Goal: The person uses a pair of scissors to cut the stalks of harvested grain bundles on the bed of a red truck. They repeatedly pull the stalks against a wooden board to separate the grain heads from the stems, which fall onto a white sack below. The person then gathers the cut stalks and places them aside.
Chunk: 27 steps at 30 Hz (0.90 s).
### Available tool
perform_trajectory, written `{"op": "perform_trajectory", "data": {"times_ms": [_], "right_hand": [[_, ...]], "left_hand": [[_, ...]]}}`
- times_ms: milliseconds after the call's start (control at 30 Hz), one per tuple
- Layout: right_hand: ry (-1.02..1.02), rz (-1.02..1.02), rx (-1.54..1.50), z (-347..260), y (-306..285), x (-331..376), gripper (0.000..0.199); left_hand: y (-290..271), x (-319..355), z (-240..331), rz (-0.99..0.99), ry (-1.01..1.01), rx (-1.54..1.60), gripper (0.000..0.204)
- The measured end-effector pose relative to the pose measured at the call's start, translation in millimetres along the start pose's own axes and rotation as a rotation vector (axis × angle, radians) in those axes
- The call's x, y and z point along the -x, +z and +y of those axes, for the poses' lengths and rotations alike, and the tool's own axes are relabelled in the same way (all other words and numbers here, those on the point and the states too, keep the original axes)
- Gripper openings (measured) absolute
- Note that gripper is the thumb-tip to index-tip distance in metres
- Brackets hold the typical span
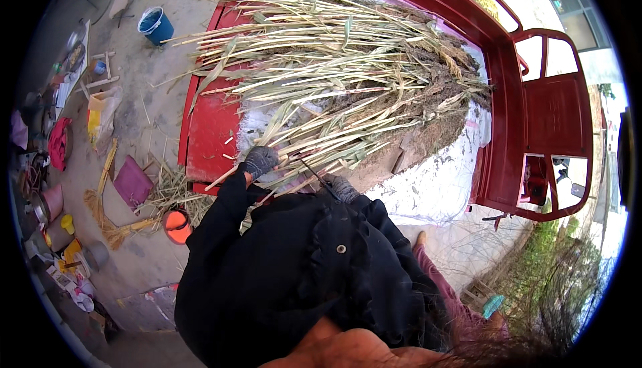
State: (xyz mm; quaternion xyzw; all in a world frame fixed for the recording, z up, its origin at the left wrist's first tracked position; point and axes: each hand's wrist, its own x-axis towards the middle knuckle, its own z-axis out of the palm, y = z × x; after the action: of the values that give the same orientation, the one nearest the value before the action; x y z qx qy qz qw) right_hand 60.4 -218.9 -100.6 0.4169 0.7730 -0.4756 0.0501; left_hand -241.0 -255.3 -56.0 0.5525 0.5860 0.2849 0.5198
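Note:
Long pale cut stalks (321, 67), like sorghum with dark seed heads (445, 67), lie in a thick layer across the bed of a red cargo vehicle. At the layer's near edge my left hand (259, 162), in a grey knit glove, is closed around the lower part of some stalks. My right hand (342, 189), gloved too, sits close to my body, closed on a tool with a thin dark blade (311, 170). That blade points up and left toward the stalks near my left hand. The tool's handle is hidden in the glove.
A white woven sheet (428, 191) underlies the stalks, bordered by the red bed wall (501, 100). Leftward on the floor are a blue bucket (156, 28), a purple cushion (133, 182), a straw broom (100, 211), an orange-topped object (178, 226) and scattered stalks (175, 193).

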Motion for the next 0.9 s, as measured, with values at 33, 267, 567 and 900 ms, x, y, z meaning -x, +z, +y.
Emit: {"op": "perform_trajectory", "data": {"times_ms": [33, 267, 567, 900], "right_hand": [[-0.026, 0.040, -0.052, 2, -2, 3, 0.028], [0.042, 0.177, -0.155, -10, -25, 22, 0.030], [0.163, 0.323, -0.603, 50, 3, 6, 0.043], [0.032, 0.441, -0.452, -30, -52, 24, 0.038]], "left_hand": [[-27, 4, -30, 0.044, -0.034, -0.298, 0.019], [-87, -58, 56, 0.374, -0.402, -1.135, 0.025], [-6, -235, 31, 0.533, -0.388, -0.935, 0.024], [-22, -191, 4, 0.302, -0.176, -0.948, 0.024]]}}
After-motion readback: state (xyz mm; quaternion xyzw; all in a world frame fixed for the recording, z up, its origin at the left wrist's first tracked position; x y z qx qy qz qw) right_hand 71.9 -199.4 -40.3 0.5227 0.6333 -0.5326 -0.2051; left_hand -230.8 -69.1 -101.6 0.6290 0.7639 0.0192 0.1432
